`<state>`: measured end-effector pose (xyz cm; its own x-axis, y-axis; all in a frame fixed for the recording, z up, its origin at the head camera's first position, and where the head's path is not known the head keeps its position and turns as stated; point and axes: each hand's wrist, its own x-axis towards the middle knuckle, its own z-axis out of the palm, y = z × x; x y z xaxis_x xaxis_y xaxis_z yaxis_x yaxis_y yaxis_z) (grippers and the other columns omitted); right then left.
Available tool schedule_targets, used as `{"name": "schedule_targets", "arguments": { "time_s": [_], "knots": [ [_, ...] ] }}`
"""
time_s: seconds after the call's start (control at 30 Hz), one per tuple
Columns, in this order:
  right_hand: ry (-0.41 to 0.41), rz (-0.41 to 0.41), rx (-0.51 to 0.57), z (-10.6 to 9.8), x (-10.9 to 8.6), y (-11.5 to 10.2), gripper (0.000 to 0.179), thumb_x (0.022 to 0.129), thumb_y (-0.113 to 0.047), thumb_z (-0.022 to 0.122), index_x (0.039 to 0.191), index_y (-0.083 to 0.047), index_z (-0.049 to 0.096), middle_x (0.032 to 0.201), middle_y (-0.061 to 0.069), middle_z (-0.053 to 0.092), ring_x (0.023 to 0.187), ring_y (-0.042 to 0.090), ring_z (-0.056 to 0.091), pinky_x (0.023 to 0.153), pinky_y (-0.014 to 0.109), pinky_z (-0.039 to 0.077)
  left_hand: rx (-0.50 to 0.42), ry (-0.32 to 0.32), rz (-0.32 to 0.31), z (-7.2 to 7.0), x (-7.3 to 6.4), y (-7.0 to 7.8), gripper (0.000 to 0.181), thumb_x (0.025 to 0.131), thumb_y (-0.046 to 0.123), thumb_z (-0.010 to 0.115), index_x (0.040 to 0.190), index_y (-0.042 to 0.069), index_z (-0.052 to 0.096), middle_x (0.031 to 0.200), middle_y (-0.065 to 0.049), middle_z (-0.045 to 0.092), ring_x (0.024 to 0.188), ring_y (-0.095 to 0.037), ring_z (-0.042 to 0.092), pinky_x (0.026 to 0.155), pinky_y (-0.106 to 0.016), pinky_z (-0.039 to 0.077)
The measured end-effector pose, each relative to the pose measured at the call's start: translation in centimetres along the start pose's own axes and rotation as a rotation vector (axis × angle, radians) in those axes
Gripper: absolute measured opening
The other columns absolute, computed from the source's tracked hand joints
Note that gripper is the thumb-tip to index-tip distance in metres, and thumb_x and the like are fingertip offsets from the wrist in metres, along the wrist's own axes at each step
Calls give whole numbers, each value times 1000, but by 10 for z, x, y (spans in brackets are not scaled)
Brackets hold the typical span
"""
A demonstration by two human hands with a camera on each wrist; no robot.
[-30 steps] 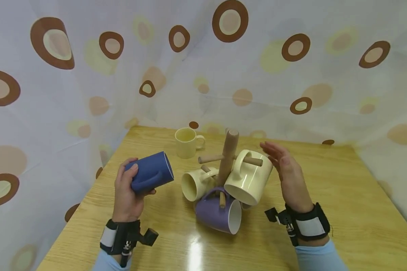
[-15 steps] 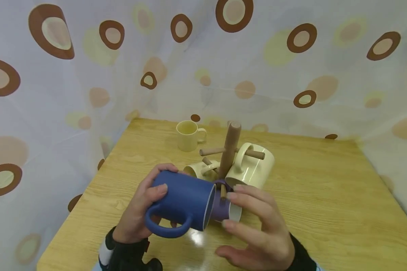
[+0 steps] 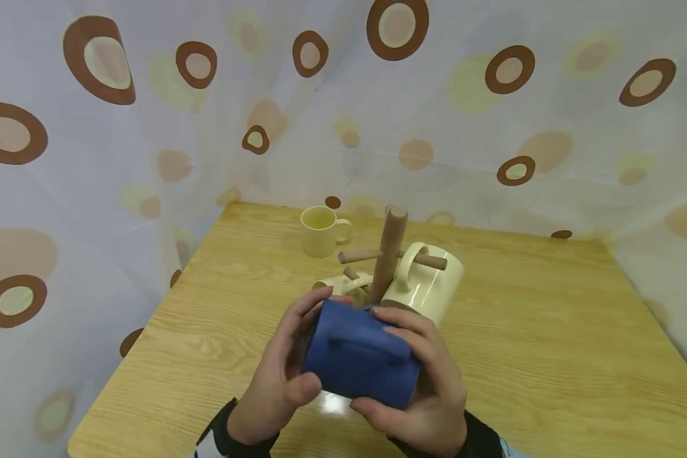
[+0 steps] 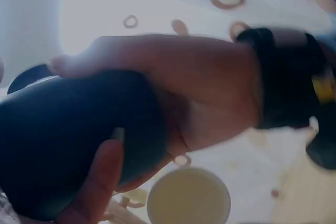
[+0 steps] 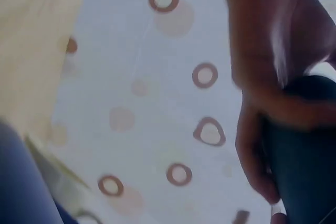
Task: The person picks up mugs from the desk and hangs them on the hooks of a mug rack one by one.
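Low in front of the wooden mug tree, both hands hold a blue mug [image 3: 357, 359] on its side, its handle turned up toward the head camera. My left hand [image 3: 277, 381] grips the left end, thumb at the lower edge. At the other end my right hand [image 3: 432, 381] grips it, fingers over the top and thumb beneath. In the left wrist view the mug [image 4: 68, 129] looks dark in the left hand [image 4: 184, 72]. The right wrist view shows the right hand [image 5: 262, 61] curled round the mug [image 5: 310, 150].
Behind the blue mug stands the mug tree [image 3: 390, 245]. A cream mug [image 3: 437, 286] hangs on its right peg; another cream mug [image 3: 343, 283] on the left is partly hidden. A pale yellow mug [image 3: 319, 235] stands upright at the back of the wooden table [image 3: 549, 331].
My left hand has brought the blue mug rightward and turned it, its handle now facing up. The right hand came from beside the tree and took hold of it. The purple mug is now almost hidden.
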<state>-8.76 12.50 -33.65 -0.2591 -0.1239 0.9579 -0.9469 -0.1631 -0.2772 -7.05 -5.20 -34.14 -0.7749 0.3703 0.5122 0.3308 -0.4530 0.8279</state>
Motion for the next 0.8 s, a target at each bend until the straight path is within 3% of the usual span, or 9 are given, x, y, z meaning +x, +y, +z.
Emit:
{"name": "schedule_targets", "arguments": {
  "time_s": [0.13, 0.2, 0.27, 0.37, 0.5, 0.63, 0.8],
  "knots": [
    [96, 267, 118, 3, -11, -5, 70, 66, 4, 78, 124, 20, 41, 127, 25, 52, 112, 36, 50, 93, 30, 47, 214, 84, 145, 7, -2, -8, 77, 85, 16, 66, 145, 1, 21, 145, -21, 32, 125, -40, 37, 95, -38, 48],
    [94, 374, 138, 3, -17, -6, 75, 65, 9, 76, 129, 19, 36, 129, 25, 50, 113, 35, 49, 92, 30, 48, 327, 133, 204, 8, -2, -12, 76, 81, 10, 67, 143, -1, 25, 143, -21, 34, 122, -39, 39, 91, -39, 50],
    [56, 454, 142, 4, -19, -6, 82, 66, 9, 75, 135, 15, 30, 130, 25, 48, 115, 35, 47, 92, 29, 48, 390, 186, 223, 6, -2, -14, 72, 80, 7, 65, 142, -1, 30, 140, -22, 37, 119, -39, 42, 88, -41, 52],
    [-49, 489, 136, 4, -22, -4, 94, 69, 6, 75, 143, 11, 16, 136, 28, 41, 121, 36, 43, 90, 30, 50, 371, 276, 136, -2, -2, -16, 65, 81, 12, 61, 141, 4, 36, 134, -20, 44, 111, -36, 49, 82, -42, 54],
    [-174, 490, 57, 3, -23, -2, 98, 72, 0, 76, 146, 7, 12, 145, 25, 32, 124, 35, 41, 84, 35, 55, 217, 357, -7, -21, 6, -15, 60, 83, 20, 56, 140, 9, 42, 130, -14, 48, 110, -34, 49, 81, -37, 53],
    [-253, 526, -19, 5, -24, -3, 91, 74, -1, 75, 146, 2, 21, 153, 18, 21, 130, 33, 35, 88, 38, 53, 102, 368, -38, -39, 19, -15, 55, 84, 19, 52, 137, 8, 45, 129, -12, 50, 112, -33, 48, 83, -31, 53],
    [-302, 606, -56, 6, -22, -3, 84, 79, -6, 72, 148, -6, 23, 157, 14, 12, 134, 34, 29, 88, 45, 53, 107, 366, -72, -57, 33, -22, 49, 85, 18, 49, 133, 8, 49, 128, -13, 48, 111, -34, 48, 83, -32, 53]
  ]
}}
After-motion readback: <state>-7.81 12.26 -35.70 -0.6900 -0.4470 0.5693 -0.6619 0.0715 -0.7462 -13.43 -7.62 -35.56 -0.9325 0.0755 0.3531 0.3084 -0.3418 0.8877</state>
